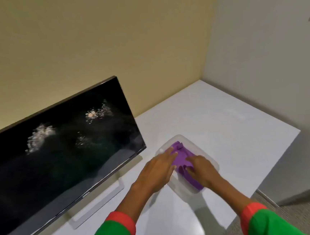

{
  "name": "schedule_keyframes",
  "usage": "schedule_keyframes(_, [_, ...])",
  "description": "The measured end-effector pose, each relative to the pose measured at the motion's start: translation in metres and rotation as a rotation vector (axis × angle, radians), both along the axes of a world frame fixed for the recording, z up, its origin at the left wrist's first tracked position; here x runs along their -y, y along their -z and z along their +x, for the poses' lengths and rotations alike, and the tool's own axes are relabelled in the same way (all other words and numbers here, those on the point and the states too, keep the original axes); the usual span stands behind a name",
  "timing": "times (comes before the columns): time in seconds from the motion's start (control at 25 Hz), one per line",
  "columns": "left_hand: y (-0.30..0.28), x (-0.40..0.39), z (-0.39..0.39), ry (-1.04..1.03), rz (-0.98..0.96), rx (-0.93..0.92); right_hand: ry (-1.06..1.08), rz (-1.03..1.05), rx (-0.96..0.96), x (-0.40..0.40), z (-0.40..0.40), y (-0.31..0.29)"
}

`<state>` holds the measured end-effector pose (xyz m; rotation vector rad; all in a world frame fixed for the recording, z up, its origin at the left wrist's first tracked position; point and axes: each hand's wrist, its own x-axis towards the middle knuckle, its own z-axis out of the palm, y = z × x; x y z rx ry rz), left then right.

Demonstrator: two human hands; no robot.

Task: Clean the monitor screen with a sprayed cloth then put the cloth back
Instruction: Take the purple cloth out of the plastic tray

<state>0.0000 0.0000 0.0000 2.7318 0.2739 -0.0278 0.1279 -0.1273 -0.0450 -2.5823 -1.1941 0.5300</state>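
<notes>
A black monitor (pixel 60 153) stands on the white desk (pixel 226 122) at the left, its dark screen speckled with patches of white spray droplets. To its right sits a clear plastic tray (pixel 175 140) holding a crumpled purple cloth (pixel 183 156). My left hand (pixel 158 169) lies with straight fingers touching the cloth's left side. My right hand (pixel 201 167) has its fingers curled down into the cloth, gripping it inside the tray.
The monitor's silver stand (pixel 101 202) rests on the desk in front of me. Walls close off the back and the right side. The desk's right edge drops to a carpeted floor (pixel 299 215).
</notes>
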Motion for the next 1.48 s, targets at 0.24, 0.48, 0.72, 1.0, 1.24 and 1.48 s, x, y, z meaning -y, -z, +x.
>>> schedule_keyframes(0.24, [0.053,0.016,0.065,0.080,0.050,-0.237,-0.027,-0.317,-0.092,-0.009,0.008,0.050])
schedule_keyframes(0.48, [0.092,0.006,0.100,0.110,0.133,-0.387,-0.027,-0.369,-0.011,-0.011,0.008,0.072])
schedule_keyframes(0.72, [0.106,0.003,0.105,0.125,0.127,-0.380,0.042,-0.283,-0.030,-0.014,0.019,0.064])
schedule_keyframes(1.0, [0.093,0.009,0.113,0.134,0.169,-0.203,0.272,0.076,-0.159,0.012,0.038,0.017])
schedule_keyframes(1.24, [0.029,0.022,0.106,0.081,0.102,0.048,0.386,0.313,-0.148,0.041,0.028,-0.039])
schedule_keyframes(1.48, [-0.037,0.018,0.016,-0.011,0.102,0.220,0.105,0.368,-0.228,0.051,0.004,-0.104])
